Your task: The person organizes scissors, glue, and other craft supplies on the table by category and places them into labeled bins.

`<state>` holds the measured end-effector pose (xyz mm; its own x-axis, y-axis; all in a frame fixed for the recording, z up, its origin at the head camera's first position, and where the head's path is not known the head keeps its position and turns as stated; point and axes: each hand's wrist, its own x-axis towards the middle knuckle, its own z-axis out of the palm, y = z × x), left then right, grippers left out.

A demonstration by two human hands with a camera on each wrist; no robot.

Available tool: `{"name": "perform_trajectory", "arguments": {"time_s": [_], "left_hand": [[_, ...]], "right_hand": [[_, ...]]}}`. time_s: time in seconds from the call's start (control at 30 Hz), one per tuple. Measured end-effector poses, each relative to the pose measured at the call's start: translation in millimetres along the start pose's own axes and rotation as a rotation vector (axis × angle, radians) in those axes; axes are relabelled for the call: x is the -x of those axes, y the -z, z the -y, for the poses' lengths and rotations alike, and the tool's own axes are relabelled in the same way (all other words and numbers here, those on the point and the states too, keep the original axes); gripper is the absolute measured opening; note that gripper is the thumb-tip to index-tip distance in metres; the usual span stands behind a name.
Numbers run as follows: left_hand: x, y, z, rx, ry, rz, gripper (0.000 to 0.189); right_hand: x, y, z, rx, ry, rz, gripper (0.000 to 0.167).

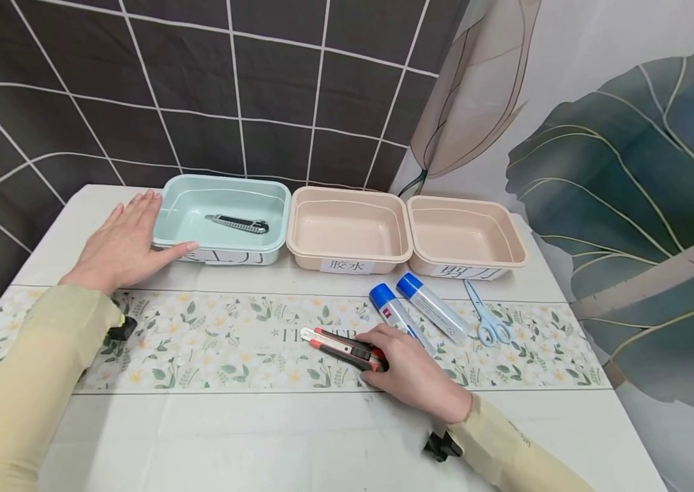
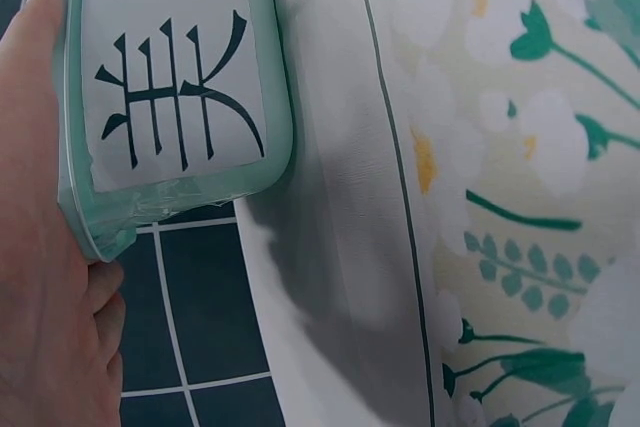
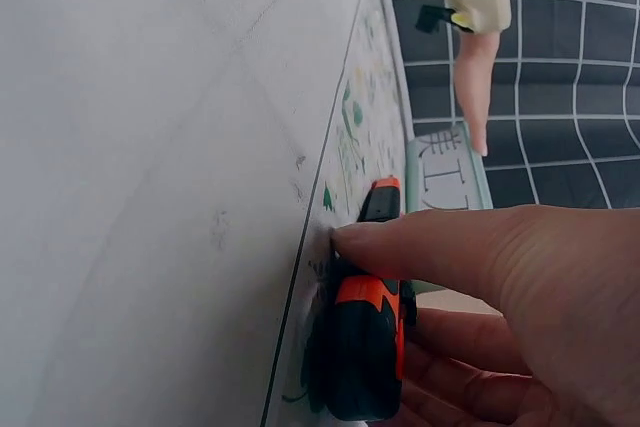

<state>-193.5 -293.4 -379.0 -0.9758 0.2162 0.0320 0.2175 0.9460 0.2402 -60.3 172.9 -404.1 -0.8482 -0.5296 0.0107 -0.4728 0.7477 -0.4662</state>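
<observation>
In the head view my right hand (image 1: 411, 372) holds a black-and-red utility knife (image 1: 347, 348) between thumb and fingers, low over the floral strip. Its silver nose points left. The right wrist view shows the thumb on one side of the knife (image 3: 365, 347) and the curled fingers on the other. My left hand (image 1: 119, 242) rests against the left end of a light blue bin (image 1: 282, 236), fingers extended along its side and thumb over the front rim. Inside that bin lies a grey-and-black utility knife (image 1: 239, 223). The left wrist view shows the bin's label (image 2: 180, 97) up close.
Two pink bins, a middle one (image 1: 298, 253) and a right one (image 1: 516, 256), stand beside the blue bin, labelled in front. Two blue-capped glue tubes (image 1: 396, 311) (image 1: 436, 311) and light blue scissors (image 1: 487, 321) lie before them. A dark gridded cloth (image 1: 187, 75) hangs behind the table.
</observation>
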Motion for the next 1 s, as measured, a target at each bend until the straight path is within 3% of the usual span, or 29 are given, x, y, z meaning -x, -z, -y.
{"name": "perform_trajectory", "arguments": {"time_s": [0.67, 1.0], "left_hand": [[-0.9, -0.4, 0.6, 0.004, -0.004, -0.006, 0.11], [-0.3, -0.3, 0.2, 0.005, -0.003, -0.007, 0.11]], "right_hand": [[2.1, -1.6, 0.6, 0.012, 0.001, -0.036, 0.053], [0.8, 8.8, 1.9, -0.037, 0.033, -0.112, 0.052]]}}
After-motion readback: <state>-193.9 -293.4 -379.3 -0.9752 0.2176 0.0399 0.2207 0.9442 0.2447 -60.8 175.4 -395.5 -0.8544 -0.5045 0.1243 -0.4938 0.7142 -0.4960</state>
